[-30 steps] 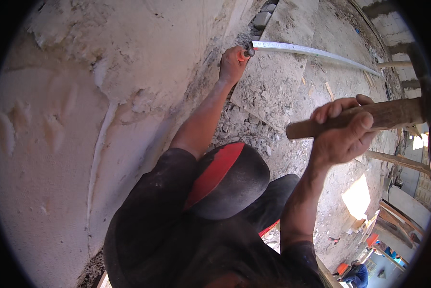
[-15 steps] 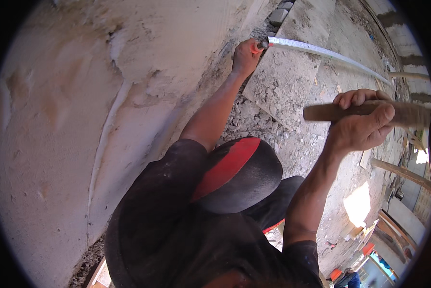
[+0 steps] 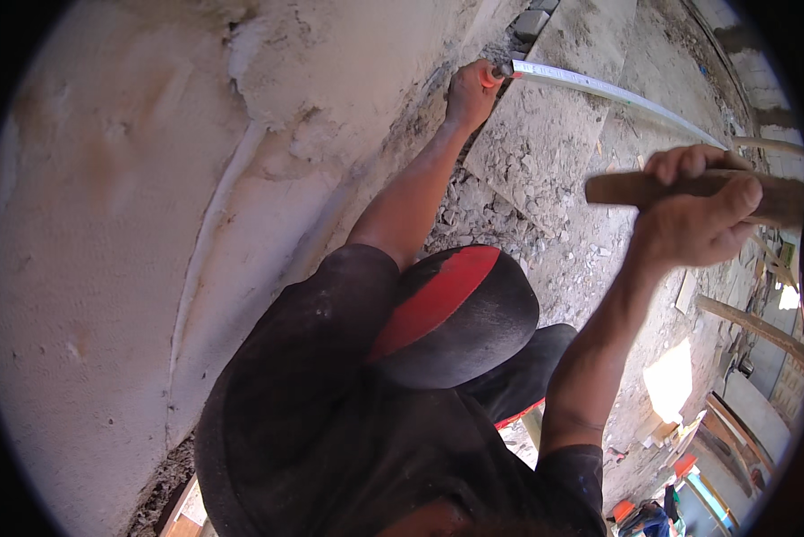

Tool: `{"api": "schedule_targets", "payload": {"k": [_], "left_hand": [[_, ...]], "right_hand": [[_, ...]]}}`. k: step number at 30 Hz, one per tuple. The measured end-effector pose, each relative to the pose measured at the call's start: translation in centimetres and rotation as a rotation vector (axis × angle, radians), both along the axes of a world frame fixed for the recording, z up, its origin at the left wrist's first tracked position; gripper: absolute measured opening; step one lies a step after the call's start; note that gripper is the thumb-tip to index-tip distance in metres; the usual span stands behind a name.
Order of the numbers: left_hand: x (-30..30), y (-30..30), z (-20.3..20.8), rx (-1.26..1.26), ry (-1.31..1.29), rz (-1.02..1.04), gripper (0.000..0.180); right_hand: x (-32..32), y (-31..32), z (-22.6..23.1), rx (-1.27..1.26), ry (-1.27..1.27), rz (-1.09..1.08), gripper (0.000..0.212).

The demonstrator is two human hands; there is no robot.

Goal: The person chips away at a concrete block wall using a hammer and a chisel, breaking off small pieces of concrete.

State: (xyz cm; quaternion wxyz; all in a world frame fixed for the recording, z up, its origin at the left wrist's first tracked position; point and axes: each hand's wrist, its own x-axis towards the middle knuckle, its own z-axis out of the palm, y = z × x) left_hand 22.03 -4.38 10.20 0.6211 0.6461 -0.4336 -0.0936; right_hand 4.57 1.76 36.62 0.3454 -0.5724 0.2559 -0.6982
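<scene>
My left hand (image 3: 472,94) reaches out to the foot of the wall, its fingers wrapped round a chisel (image 3: 502,71) with an orange-red guard. The chisel's dark metal end sticks out to the right; its tip is hidden. On the right side, my right hand (image 3: 697,210) grips a hammer by its thick wooden handle (image 3: 621,188). The handle's butt points left. A dark part at the picture's right rim, seemingly the hammer's head, shows only in part. The hammer is raised, well apart from the chisel.
A rough plaster wall (image 3: 115,224) with a long crack fills the left. Beyond the chisel a pale marked measuring strip (image 3: 616,92) stretches to the right. Broken rubble (image 3: 482,210) lies along the wall's foot. Timber (image 3: 755,331) is on the right; a person (image 3: 648,519) is at the lower right.
The whole view has shifted slightly, so wall, arms and floor sit a little further right and higher. The right hand with the hammer has shifted a bit right too. Both grips stay the same.
</scene>
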Motion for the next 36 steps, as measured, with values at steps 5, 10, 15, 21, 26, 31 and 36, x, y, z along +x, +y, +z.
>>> {"api": "schedule_targets", "payload": {"k": [5, 10, 15, 21, 26, 31, 36], "left_hand": [[-0.7, -0.5, -0.1, -0.037, 0.013, -0.009, 0.017], [-0.2, 0.0, -0.9, 0.037, 0.042, -0.003, 0.017], [0.1, -0.4, -0.8, 0.013, 0.022, 0.019, 0.018], [0.2, -0.9, -1.1, 0.045, -0.071, 0.049, 0.020], [-0.7, 1.2, -1.4, 0.034, 0.048, -0.019, 0.018], [-5.0, 3.2, 4.6, 0.142, 0.204, -0.176, 0.017], [-6.6, 2.4, 4.6, -0.060, -0.114, -0.231, 0.016]], "right_hand": [[-0.9, -0.9, -14.1, 0.504, 1.241, 0.020, 0.036], [-3.0, 2.3, -7.5, 0.652, 0.638, 0.165, 0.032], [1.2, 1.1, -5.8, 0.217, 0.065, -0.055, 0.037], [-3.3, -0.2, -12.4, 0.574, 1.147, 0.175, 0.034], [-7.5, 5.6, -11.1, 0.875, 0.784, 0.180, 0.028], [-9.7, 8.0, -12.8, 1.097, 0.317, 0.084, 0.026], [-10.5, 7.5, -11.9, 1.083, 0.300, 0.037, 0.026]]}}
